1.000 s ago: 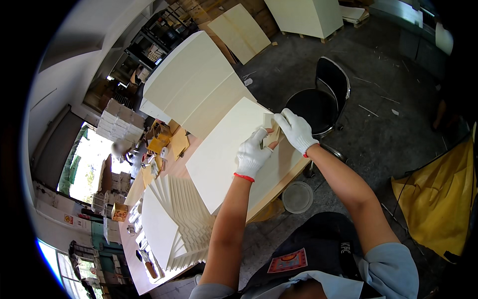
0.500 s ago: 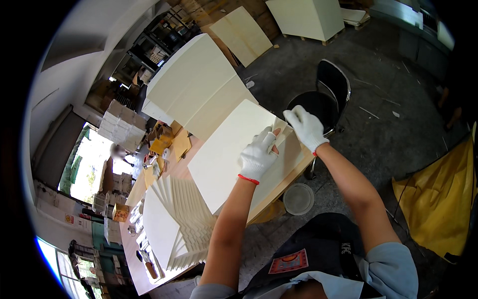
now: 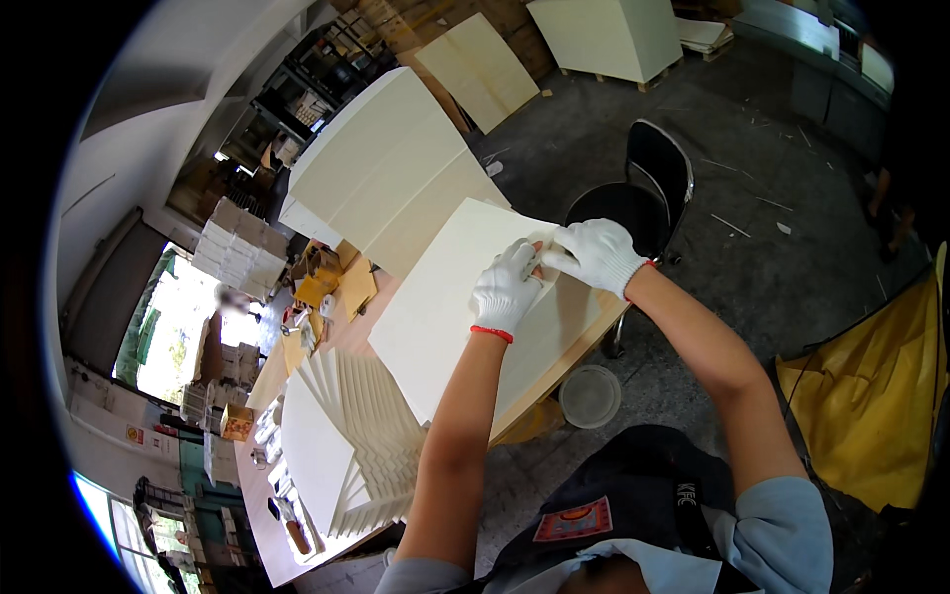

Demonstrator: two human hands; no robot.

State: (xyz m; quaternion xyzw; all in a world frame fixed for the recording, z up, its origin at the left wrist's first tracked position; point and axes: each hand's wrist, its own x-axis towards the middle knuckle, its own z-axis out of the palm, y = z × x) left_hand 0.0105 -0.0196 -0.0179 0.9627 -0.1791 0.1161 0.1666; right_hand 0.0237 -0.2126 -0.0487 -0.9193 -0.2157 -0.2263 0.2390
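Observation:
A large white sheet (image 3: 435, 287) lies on the near part of the wooden table. My left hand (image 3: 507, 287), in a white knit glove with a red cuff, rests on its right part, fingers stretched forward; some bare fingertips show. My right hand (image 3: 597, 255), gloved alike, meets those fingertips at the sheet's right end. Its fingers are bent and closed together; what they pinch, if anything, is hidden. Under the sheet's right side, another pale surface (image 3: 569, 317) shows along the table edge.
Fanned white sheets (image 3: 381, 436) are stacked at the left, near a brown-handled tool (image 3: 295, 535). Large pale boards (image 3: 386, 158) stand beyond. A black chair (image 3: 653, 188) is past the table's right end, with a round tub (image 3: 591, 396) on the floor and yellow cloth (image 3: 871, 396) at right.
My right hand has come down and left, from above the sheet's corner to my left fingertips. My left hand has shifted slightly left and up.

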